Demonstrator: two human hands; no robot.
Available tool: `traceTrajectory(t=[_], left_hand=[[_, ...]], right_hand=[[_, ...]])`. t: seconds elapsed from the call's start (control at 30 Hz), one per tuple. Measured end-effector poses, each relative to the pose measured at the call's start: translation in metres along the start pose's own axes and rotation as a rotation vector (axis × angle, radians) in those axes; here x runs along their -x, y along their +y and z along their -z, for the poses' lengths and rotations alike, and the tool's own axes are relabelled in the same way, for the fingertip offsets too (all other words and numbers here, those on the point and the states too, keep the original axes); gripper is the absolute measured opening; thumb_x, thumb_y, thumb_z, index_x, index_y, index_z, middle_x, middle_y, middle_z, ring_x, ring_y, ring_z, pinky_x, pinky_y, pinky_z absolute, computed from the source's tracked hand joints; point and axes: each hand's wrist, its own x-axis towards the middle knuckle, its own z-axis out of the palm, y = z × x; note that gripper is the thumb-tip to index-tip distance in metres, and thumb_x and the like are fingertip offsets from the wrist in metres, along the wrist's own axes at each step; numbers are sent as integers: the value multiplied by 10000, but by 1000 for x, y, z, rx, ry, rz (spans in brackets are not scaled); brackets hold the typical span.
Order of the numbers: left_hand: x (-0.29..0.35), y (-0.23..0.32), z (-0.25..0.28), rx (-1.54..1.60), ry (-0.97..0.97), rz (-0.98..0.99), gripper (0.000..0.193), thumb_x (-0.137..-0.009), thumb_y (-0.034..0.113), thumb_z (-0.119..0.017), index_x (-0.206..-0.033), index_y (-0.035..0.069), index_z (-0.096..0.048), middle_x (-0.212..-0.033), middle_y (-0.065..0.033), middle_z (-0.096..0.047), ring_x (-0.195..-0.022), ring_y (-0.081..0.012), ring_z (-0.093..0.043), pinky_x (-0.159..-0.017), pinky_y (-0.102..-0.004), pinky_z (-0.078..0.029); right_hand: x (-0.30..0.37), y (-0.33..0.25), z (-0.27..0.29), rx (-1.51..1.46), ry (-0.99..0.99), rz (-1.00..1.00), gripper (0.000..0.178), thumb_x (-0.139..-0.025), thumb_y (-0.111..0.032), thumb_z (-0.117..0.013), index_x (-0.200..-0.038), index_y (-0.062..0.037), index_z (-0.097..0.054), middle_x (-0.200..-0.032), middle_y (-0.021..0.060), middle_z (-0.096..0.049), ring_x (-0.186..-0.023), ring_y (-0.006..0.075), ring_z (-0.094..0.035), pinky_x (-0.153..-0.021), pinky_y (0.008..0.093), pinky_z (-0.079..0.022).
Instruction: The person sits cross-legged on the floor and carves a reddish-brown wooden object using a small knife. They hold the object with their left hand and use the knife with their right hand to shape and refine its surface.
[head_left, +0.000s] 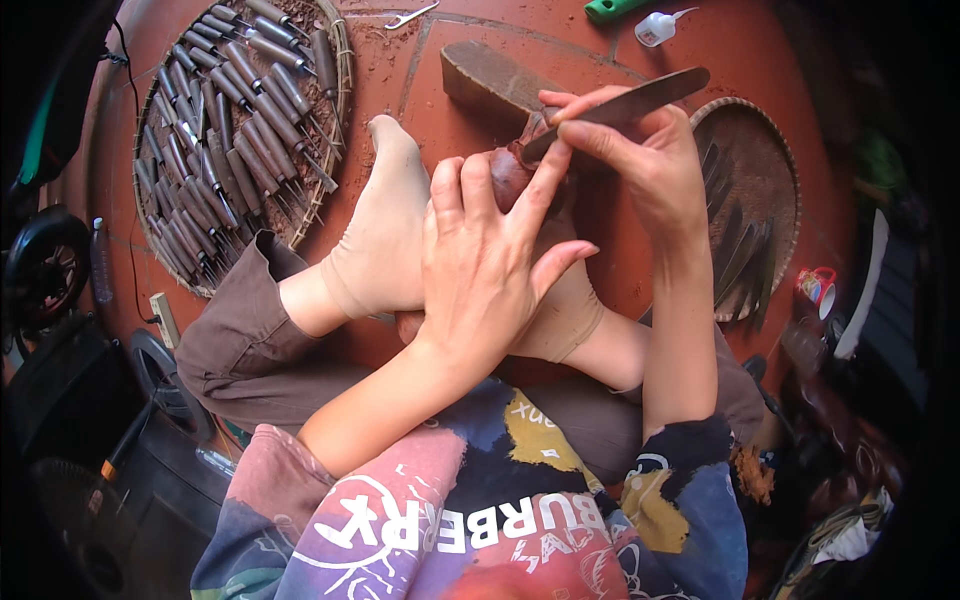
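In the head view, my left hand (480, 240) lies over a smooth reddish-brown carved piece (512, 178), apparently wood, between my feet. Its fingers bend over the piece and the thumb sticks out to the right; the underside of the grip is hidden. My right hand (640, 150) is closed around a flat dark file (650, 98), which slants up to the right. The file's lower end meets the piece beside my left index finger. Just beyond stands a thick brown wooden block (490, 80).
A round woven tray (335, 120) of many wooden-handled carving chisels (240, 130) lies at left. On the right, another round tray (780, 130) holds several flat files (745, 250). A small white bottle (660, 28) and a green handle (612, 8) are at the far edge.
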Motion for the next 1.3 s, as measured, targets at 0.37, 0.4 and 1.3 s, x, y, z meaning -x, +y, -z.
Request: traceTrajectory(t=[0.37, 0.4, 1.3], left_hand=[[0, 2, -5, -15, 7, 59, 767, -843, 558, -658, -1496, 203, -471, -1202, -233, -449, -1160, -443, -401, -1037, -530, -345], [2, 1, -3, -3, 19, 33, 779, -828, 563, -670, -1502, 234, -458, -1209, -218, -444, -1162, -433, -407, -1013, -517, -371], [0, 6, -10, -10, -5, 89, 865, -782, 513, -738, -1534, 262, -394, -1284, -230, -430, -1213, -424, -422, -1002, -510, -399]], right_hand=[[8, 5, -12, -60, 122, -73, 99, -872, 0, -707, -964, 29, -733, -908, 101, -746, -1015, 206, -692, -917, 323, -545], [8, 6, -12, -56, 117, -52, 100, -873, 1, -706, -965, 30, -731, -902, 100, -746, -1015, 204, -691, -922, 325, -544], [3, -11, -16, 82, 132, -109, 93, -869, 12, -706, -957, 41, -719, -928, 84, -735, -1030, 205, -685, -903, 329, -541]])
